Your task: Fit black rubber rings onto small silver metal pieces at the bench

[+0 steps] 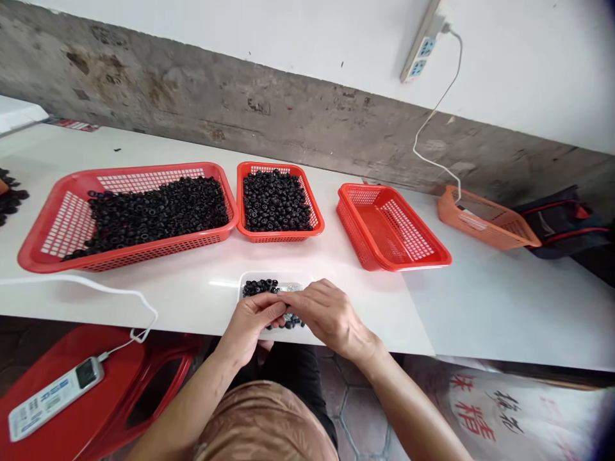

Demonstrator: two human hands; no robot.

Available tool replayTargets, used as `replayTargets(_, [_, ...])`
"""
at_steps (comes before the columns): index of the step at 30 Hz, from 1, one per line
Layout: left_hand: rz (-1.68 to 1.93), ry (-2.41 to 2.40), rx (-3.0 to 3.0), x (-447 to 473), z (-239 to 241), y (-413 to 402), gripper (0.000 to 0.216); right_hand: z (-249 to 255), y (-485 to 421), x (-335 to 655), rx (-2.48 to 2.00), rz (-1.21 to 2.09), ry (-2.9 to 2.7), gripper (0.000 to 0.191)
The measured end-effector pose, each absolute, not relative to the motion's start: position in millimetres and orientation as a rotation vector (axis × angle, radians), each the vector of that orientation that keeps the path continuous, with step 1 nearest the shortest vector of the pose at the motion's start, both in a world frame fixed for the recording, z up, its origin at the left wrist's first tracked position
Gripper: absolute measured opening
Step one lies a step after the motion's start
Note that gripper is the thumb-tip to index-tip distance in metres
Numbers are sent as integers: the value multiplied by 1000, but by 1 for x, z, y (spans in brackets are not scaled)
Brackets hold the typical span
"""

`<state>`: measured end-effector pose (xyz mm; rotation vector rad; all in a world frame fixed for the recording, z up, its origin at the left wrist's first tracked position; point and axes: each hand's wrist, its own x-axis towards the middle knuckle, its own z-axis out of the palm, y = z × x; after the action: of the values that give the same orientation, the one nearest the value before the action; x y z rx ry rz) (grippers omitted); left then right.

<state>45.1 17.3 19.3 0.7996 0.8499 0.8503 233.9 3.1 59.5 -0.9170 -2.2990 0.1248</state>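
Observation:
A small clear tray (pixel 250 278) of little black rings (pixel 260 286) sits at the near edge of the white table (pixel 480 301). My left hand (pixel 252 323) and my right hand (pixel 328 315) meet over its near side, fingers curled and fingertips pinched together. What they pinch is hidden; a few black rings show just below the fingers. Beyond them stand a big red basket (pixel 62 224) heaped with black rings and a smaller red basket (pixel 307 227) full of them.
An empty red basket (pixel 394 227) stands to the right, an orange basket (pixel 485 221) farther right by a dark bag (pixel 562 221). A white cable (pixel 96 285) runs to a power strip (pixel 52 397) on a red stool (pixel 86 416). More black rings (pixel 9 198) lie at the far left.

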Motion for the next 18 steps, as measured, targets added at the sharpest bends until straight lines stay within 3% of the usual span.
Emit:
replayTargets(6, [866,850,854,44,20,18,27,70,-5,231,-949,-102,-2482,43])
replayTargets(13, [852,842,794,41,16,16,31,56,-7,224,-1116,222,-2196,23])
replayTargets(18, [862,869,794,42,16,14,30,55,-10,218,-1174,277,-2185,24])
